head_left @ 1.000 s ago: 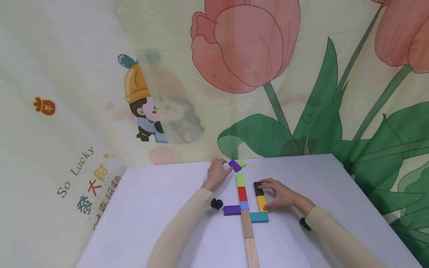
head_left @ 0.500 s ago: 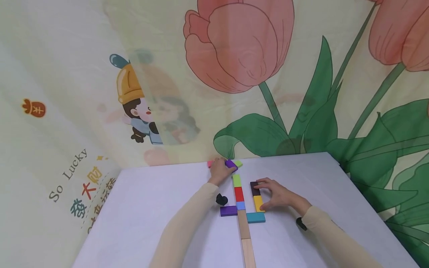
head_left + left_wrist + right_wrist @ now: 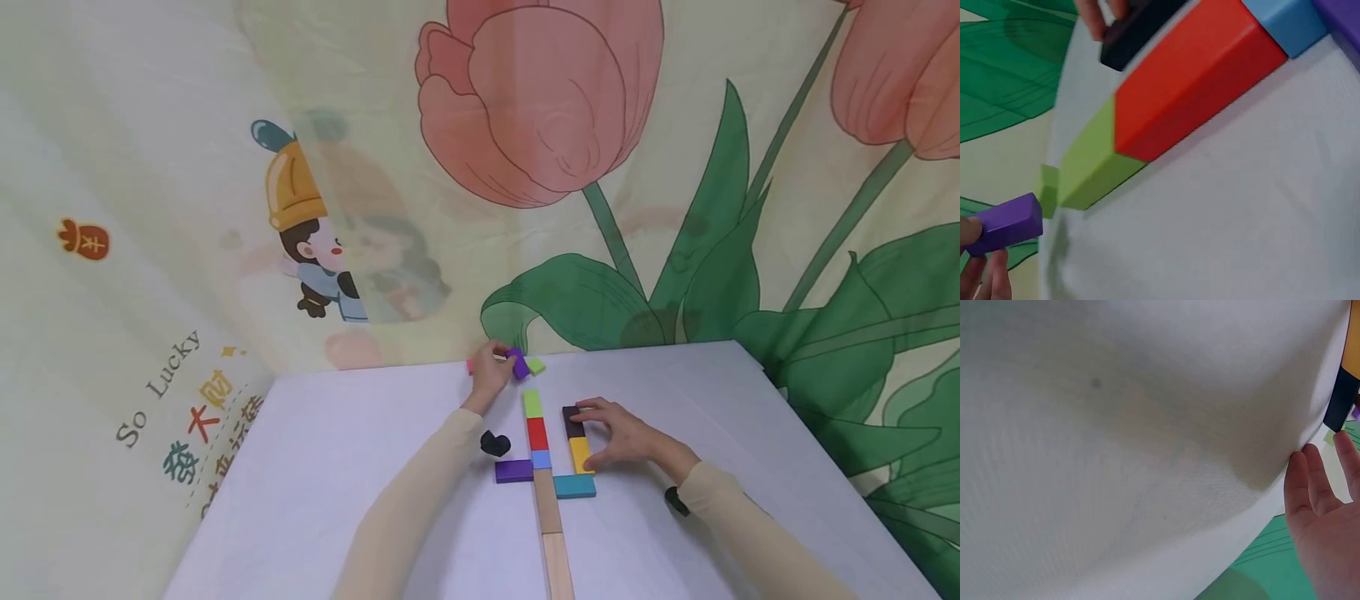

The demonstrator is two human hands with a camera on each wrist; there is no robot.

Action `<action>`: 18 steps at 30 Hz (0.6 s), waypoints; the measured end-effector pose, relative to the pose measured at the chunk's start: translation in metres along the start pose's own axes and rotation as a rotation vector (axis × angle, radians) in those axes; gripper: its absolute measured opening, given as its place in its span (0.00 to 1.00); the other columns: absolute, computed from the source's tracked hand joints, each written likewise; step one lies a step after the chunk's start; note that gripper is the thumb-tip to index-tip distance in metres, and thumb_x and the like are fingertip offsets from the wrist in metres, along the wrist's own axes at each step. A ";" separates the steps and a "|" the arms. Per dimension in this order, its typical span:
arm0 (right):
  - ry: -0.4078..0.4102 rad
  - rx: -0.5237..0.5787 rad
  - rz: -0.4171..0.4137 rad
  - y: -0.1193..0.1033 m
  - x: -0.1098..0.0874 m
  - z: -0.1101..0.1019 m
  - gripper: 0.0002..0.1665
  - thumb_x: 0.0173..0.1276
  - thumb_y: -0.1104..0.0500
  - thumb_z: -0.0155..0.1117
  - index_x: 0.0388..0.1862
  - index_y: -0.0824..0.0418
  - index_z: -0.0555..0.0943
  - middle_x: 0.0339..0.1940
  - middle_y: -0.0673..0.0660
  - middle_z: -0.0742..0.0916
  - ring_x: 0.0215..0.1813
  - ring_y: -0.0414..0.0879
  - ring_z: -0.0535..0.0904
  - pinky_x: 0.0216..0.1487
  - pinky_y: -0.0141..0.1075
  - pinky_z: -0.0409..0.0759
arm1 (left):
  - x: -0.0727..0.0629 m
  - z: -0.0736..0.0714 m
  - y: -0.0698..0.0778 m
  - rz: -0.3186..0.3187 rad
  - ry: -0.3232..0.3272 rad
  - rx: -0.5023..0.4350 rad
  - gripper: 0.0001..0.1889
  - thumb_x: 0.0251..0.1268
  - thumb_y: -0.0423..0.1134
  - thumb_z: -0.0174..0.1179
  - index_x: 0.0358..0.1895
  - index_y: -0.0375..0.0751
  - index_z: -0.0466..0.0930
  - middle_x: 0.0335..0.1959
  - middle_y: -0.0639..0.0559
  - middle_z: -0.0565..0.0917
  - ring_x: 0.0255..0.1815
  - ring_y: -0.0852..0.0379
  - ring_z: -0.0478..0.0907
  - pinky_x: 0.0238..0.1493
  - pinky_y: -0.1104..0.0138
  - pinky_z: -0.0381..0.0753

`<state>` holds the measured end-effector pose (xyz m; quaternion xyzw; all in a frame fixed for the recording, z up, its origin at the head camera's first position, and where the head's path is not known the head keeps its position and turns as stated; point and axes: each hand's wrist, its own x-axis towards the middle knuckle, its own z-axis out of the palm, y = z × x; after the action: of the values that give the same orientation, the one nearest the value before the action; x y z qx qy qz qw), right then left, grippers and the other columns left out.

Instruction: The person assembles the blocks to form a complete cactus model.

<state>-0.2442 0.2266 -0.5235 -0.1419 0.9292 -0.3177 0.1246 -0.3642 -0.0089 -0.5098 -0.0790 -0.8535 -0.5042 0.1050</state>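
In the head view my left hand, at the table's far edge, pinches a purple block between thumb and fingers, tilted up. My right hand is beside the black block and yellow block, which lie end to end. Its fingertips touch the black block and its thumb is at the yellow one's near end. In the right wrist view its fingers are extended, two tips at the cloth. Left of that pair runs a row of green, red, blue and wooden blocks.
A second purple block and a teal block stick out on either side of the row. Behind the row lies another green block, and a pink piece shows by the left hand. A printed curtain stands behind the white table.
My left hand has moved from beside the purple block, taken hold of it and tipped it up. The right hand stays by the black and yellow blocks.
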 end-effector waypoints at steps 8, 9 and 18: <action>0.007 -0.006 -0.010 0.000 0.000 -0.001 0.45 0.42 0.45 0.81 0.62 0.50 0.78 0.72 0.60 0.68 0.74 0.65 0.58 0.67 0.67 0.63 | -0.010 -0.043 -0.006 0.021 -0.205 0.012 0.09 0.58 0.31 0.65 0.42 0.33 0.84 0.42 0.38 0.86 0.42 0.47 0.84 0.44 0.65 0.83; 0.005 -0.008 -0.009 0.000 0.000 -0.001 0.45 0.42 0.45 0.81 0.62 0.50 0.78 0.72 0.60 0.68 0.74 0.65 0.58 0.67 0.67 0.63 | -0.013 -0.048 -0.009 0.017 -0.244 0.011 0.09 0.58 0.31 0.66 0.42 0.33 0.84 0.42 0.38 0.86 0.42 0.48 0.84 0.43 0.66 0.82; 0.007 -0.018 -0.024 -0.001 0.001 0.001 0.45 0.41 0.44 0.81 0.62 0.51 0.78 0.72 0.62 0.69 0.73 0.66 0.59 0.66 0.67 0.64 | -0.046 -0.075 -0.029 -0.027 -0.522 -0.031 0.11 0.58 0.32 0.66 0.44 0.32 0.84 0.40 0.39 0.86 0.32 0.61 0.82 0.33 0.71 0.82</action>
<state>-0.2444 0.2250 -0.5231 -0.1531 0.9307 -0.3111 0.1163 -0.3197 -0.0901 -0.5105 -0.1968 -0.8448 -0.4812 -0.1269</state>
